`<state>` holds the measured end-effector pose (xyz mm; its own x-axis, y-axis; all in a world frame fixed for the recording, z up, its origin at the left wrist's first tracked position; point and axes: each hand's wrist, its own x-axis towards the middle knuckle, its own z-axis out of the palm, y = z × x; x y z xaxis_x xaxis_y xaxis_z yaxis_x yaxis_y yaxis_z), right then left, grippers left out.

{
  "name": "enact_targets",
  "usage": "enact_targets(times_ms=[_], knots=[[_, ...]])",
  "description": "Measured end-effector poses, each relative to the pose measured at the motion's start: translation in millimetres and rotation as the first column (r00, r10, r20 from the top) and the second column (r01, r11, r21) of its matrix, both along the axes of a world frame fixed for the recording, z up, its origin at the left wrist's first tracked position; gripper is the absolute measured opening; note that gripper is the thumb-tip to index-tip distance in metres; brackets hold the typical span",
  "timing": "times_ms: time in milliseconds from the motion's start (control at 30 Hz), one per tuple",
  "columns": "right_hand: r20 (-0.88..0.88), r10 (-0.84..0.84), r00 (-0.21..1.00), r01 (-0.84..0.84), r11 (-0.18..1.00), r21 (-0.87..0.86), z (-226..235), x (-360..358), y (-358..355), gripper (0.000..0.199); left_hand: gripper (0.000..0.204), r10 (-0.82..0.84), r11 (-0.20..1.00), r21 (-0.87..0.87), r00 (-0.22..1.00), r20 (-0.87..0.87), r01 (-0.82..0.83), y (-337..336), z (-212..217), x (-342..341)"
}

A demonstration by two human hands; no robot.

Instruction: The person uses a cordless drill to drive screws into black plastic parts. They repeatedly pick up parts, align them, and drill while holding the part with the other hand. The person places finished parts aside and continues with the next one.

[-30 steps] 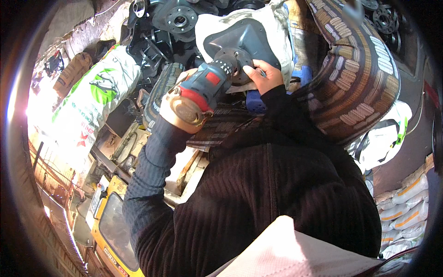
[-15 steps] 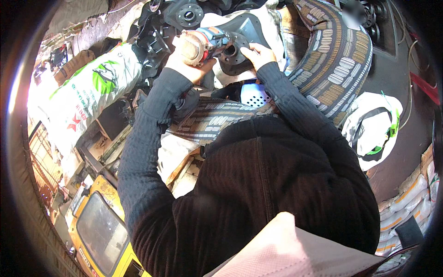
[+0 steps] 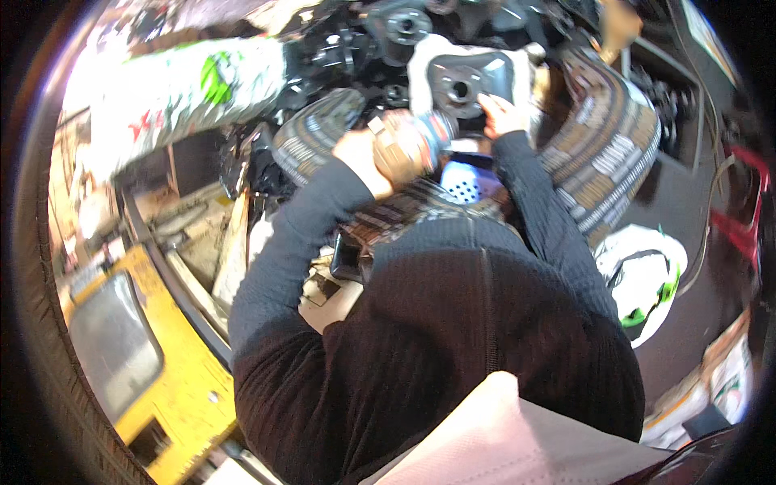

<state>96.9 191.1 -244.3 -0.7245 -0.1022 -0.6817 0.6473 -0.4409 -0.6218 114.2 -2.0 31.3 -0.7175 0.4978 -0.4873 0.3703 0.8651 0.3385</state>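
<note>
My left hand (image 3: 361, 161) is closed around a power tool (image 3: 406, 146), blurred by motion, with a tan rear and a blue front. It looks like a cordless drill. The tool points right, a little nearer to me than a black flanged part (image 3: 478, 71) with a round hole in its middle. That part lies on white cloth (image 3: 420, 81) between my knees. My right hand (image 3: 503, 118) pinches the near right edge of the black part, thumb and fingers together.
Many black parts (image 3: 402, 27) are heaped beyond my knees. A white and green sack (image 3: 194, 81) lies at left, above a yellow machine panel (image 3: 182, 356). A blue perforated shoe (image 3: 462, 183) is below my hands. At right stands a white bag (image 3: 643, 275); a cable (image 3: 714, 178) runs beside it.
My left hand has drawn the power tool back from the black part, toward me. My right hand stays at the part's edge. The whole view has shifted.
</note>
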Motion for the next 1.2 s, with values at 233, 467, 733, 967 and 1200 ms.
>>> enact_targets(times_ms=[233,467,733,967,1200], knots=[[-0.138,0.044,0.989,-0.082,0.956,-0.281,70,-7,28,0.030,0.070,0.200,0.931,0.221,0.913,0.355,-0.289,-67,-11,122],[-0.340,0.222,0.914,-0.355,0.843,-0.405,220,-15,-55,0.024,0.057,0.572,-0.008,0.862,0.705,0.419,-0.506,-94,-8,73],[-0.186,0.347,0.919,-0.389,0.736,-0.554,213,-32,-44,0.054,0.026,0.968,-0.218,0.960,0.086,0.235,-0.174,-268,-72,6],[0.107,0.073,0.992,0.015,0.758,-0.652,157,12,36,0.065,0.041,0.340,-0.921,0.247,-0.312,0.887,-0.300,-364,-256,-68],[-0.063,0.096,0.993,-0.114,0.789,-0.604,165,16,58,0.062,0.027,0.518,-0.401,0.306,0.061,0.853,-0.863,-343,-333,-68]])
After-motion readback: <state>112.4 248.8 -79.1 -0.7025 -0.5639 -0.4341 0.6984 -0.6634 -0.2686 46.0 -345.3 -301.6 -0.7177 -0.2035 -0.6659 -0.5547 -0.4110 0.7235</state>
